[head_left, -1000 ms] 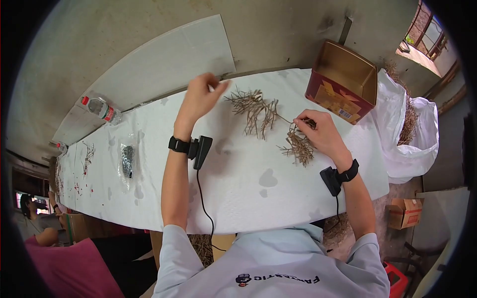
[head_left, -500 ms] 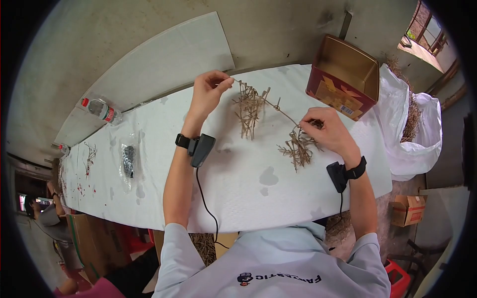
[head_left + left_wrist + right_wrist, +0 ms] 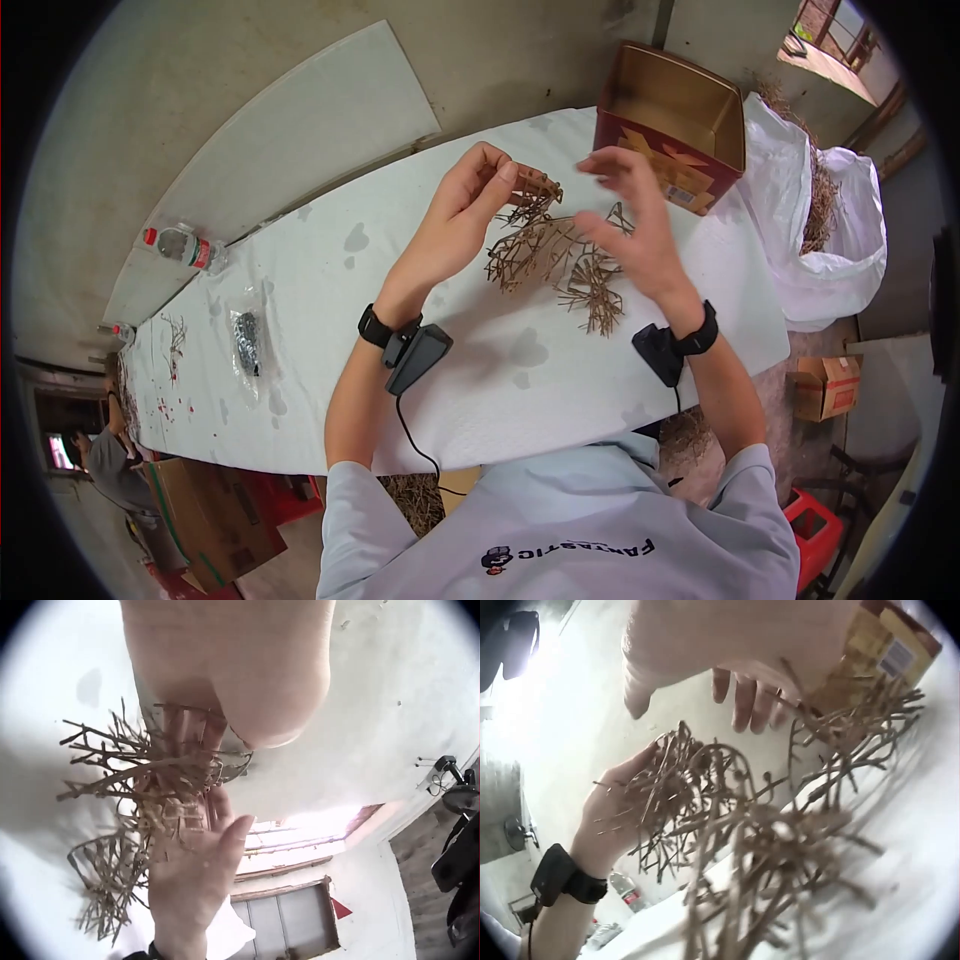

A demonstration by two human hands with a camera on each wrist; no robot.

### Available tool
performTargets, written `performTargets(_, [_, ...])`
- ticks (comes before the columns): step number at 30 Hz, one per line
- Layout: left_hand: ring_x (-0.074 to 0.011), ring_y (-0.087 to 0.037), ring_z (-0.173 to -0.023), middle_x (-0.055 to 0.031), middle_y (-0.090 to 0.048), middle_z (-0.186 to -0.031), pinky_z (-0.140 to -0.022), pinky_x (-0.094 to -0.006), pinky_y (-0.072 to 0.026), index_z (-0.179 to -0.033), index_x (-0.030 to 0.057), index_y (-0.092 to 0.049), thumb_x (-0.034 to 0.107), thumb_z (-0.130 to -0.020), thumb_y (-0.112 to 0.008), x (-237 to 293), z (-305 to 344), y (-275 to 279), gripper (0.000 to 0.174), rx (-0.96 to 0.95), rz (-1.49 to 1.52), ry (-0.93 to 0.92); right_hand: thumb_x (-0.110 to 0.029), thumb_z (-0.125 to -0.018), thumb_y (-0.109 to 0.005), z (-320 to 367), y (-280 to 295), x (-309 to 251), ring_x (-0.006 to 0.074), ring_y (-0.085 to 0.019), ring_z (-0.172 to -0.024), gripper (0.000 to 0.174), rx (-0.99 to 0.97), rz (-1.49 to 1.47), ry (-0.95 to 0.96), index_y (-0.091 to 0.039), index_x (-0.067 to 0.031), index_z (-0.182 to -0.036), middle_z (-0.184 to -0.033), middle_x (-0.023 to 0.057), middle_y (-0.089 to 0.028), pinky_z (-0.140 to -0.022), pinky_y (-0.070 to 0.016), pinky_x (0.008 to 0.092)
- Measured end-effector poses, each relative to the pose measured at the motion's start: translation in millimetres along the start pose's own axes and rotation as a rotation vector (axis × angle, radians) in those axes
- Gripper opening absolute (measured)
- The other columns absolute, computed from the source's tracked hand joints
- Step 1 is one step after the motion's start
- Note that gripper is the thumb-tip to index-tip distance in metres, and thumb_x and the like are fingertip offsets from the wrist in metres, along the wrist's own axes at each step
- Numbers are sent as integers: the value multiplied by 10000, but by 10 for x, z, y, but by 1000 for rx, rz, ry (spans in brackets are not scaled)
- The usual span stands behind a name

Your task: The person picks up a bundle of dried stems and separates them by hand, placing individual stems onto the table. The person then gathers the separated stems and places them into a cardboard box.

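A dry, brown, many-branched twig bunch [image 3: 520,258] hangs over the white-covered table, its stems spreading in two clumps. My left hand [image 3: 455,225] pinches its upper end between thumb and fingers. To the right of the clumps, my right hand [image 3: 640,235] is raised with thumb and fingers spread apart, gripping nothing. In the right wrist view the twigs [image 3: 742,825] fill the foreground below the right hand [image 3: 727,637]. From the left wrist, the right palm [image 3: 187,862] appears behind the tangled stems [image 3: 112,780].
A red and gold open box [image 3: 675,150] stands at the table's back right. Beside it, a white sack [image 3: 790,290] holds more dry twigs. A plastic bottle [image 3: 190,250] and a clear bag with dark contents [image 3: 246,345] lie on the left. Another person [image 3: 110,470] is far left.
My left hand has come right and toward me with the twig end pinched. My right hand has let go of the stem, opened and risen. The two clumps are now closer together.
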State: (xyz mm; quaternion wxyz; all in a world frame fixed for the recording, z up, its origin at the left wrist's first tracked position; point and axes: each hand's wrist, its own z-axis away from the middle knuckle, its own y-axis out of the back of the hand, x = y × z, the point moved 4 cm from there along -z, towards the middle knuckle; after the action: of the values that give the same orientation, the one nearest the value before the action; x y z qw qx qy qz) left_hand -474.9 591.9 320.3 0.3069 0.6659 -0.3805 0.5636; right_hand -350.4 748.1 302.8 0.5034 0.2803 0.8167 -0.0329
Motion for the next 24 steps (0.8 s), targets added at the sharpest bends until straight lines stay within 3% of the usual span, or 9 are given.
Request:
performTargets(6, [-212, -628, -1130, -131, -671, -1132, -942, -352, -532, -1027, 39, -428, 35, -984, -562, -2, 69, -155, 141, -33, 46, -3, -177, -829, -781, 152, -262, -35, 165, -607, -1015, 493, -89, -131, -206, -518, 0, -1206, -1175, 81, -608, -922, -470, 302])
performTargets(9, [-220, -620, -1136, -142, -654, -1155, -943, -342, -536, -988, 62, -371, -19, -919, -613, -18, 79, -164, 264, -62, 60, 1, -182, -833, -780, 151, -239, 3, 127, -605, -931, 422, -185, -28, -237, -557, 3, -1141, -1121, 65, -621, -838, -483, 274])
performTargets(13, [-204, -607, -1127, -146, -641, -1169, -934, -337, -529, -995, 63, -379, -24, -902, -618, -5, 59, -101, 271, -89, -47, -22, -187, -852, -756, 173, -231, 69, 102, -568, -873, 335, -287, -9, -329, -594, 3, -1075, -1014, 36, -603, -797, -467, 260])
performTargets(22, [-206, -583, -1094, -88, -662, -1068, -1004, -372, -448, -1013, 70, -440, 11, -869, -658, 101, 119, 11, 268, -78, -222, -96, -186, -860, -735, 146, -193, 87, 104, -484, -767, 279, -290, -83, -178, -618, 17, -1012, -910, -1, -490, -723, -420, 251])
performTargets(24, [-213, -571, -1052, -85, -655, -1030, -994, -372, -430, -1013, 72, -439, 33, -874, -674, 78, 110, 82, 276, -39, -519, -101, -179, -853, -738, 128, -155, 80, 91, -469, -764, 271, -259, -121, -212, -629, 17, -1005, -922, -1, -479, -672, -394, 239])
